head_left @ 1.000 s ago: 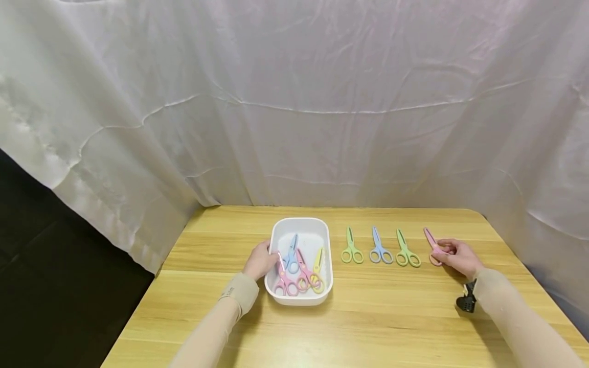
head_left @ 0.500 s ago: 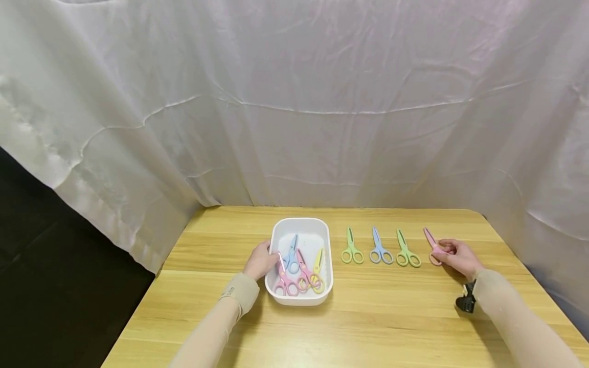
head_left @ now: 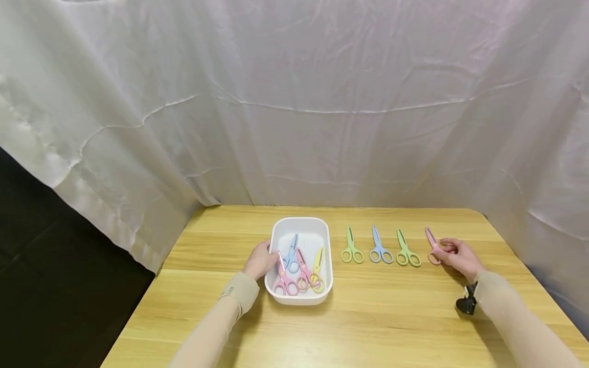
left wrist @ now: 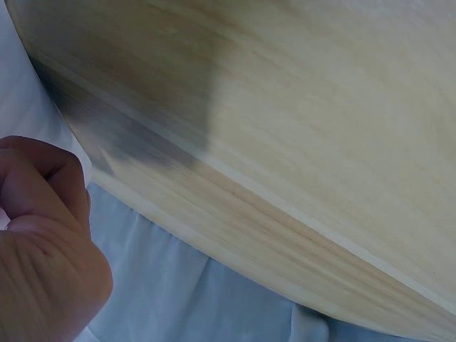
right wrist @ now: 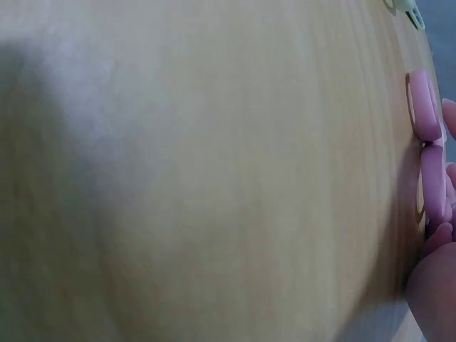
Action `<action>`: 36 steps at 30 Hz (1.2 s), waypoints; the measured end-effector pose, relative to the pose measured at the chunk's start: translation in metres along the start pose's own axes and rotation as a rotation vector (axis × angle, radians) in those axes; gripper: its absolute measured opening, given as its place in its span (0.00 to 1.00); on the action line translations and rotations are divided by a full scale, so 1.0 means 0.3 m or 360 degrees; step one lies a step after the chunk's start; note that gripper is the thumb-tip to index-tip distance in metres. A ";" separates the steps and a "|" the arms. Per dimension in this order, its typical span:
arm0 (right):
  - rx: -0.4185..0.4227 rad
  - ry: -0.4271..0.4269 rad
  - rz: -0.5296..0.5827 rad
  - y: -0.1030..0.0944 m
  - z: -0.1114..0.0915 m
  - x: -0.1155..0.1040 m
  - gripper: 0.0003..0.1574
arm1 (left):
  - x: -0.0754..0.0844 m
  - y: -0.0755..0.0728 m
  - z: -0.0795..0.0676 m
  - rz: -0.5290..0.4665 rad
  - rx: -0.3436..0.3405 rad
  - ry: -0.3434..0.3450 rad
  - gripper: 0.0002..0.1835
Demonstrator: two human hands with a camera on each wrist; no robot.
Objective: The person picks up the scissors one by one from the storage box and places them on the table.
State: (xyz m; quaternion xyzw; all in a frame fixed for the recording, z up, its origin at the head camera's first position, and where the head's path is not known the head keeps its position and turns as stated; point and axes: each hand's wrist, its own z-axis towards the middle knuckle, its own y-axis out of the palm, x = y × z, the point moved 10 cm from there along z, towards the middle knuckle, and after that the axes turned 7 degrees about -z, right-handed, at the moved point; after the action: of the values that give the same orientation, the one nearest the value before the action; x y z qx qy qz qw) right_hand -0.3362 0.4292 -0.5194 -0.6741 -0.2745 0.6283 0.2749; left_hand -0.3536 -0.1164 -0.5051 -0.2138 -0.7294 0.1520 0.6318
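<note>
Since the earlier frame, your right hand [head_left: 461, 257] and the pink scissors [head_left: 433, 244] have shifted slightly toward the right edge of the counter [head_left: 386, 312]. A pale curtain [head_left: 294, 153] hangs beyond its far edge. Left of its middle sits the white tray [head_left: 298, 301], its left side gripped by your left hand [head_left: 260, 262]. Your right fingers pinch the pink scissors' handle near the far right corner, blades toward the far edge. The step in hand appears to be adjusting this pair at the row's end; the next move probably calls for a clean release or low lift. Leftward, well apart, lie a green pair [head_left: 404, 248], a blue pair [head_left: 378, 245] and a second green pair [head_left: 351, 247]; these neighbours could be nudged by any sweep toward the tray. Within it, some overlapping, lie a small blue pair [head_left: 293, 249], two pink pairs [head_left: 302, 266] and a yellow pair [head_left: 317, 266].
</note>
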 end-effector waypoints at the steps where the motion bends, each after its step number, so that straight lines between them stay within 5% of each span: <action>1: 0.0009 0.0004 -0.0002 -0.001 -0.001 0.000 0.44 | 0.000 -0.001 0.000 0.0001 0.0002 -0.0001 0.29; 10: 0.0087 0.0152 0.0048 -0.015 -0.007 0.027 0.45 | 0.001 0.007 -0.001 0.0004 -0.0017 0.0003 0.28; 16: 0.0287 0.0175 0.0132 -0.040 -0.013 0.004 0.39 | -0.003 0.009 0.000 -0.0010 -0.0023 -0.0009 0.29; 27: 0.0501 -0.0041 0.0164 -0.030 0.008 -0.281 0.29 | -0.005 -0.003 -0.001 -0.0004 0.0000 -0.0009 0.29; 36: 0.0389 -0.0182 0.0219 0.087 0.002 -0.534 0.26 | -0.003 -0.004 -0.001 -0.0010 0.0012 -0.0023 0.27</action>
State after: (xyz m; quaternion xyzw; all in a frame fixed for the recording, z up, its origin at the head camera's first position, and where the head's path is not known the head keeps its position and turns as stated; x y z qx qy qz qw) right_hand -0.3457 0.2964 -0.4266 -0.6159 -0.1643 0.7117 0.2952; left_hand -0.3532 -0.1179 -0.5053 -0.2080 -0.7341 0.1542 0.6277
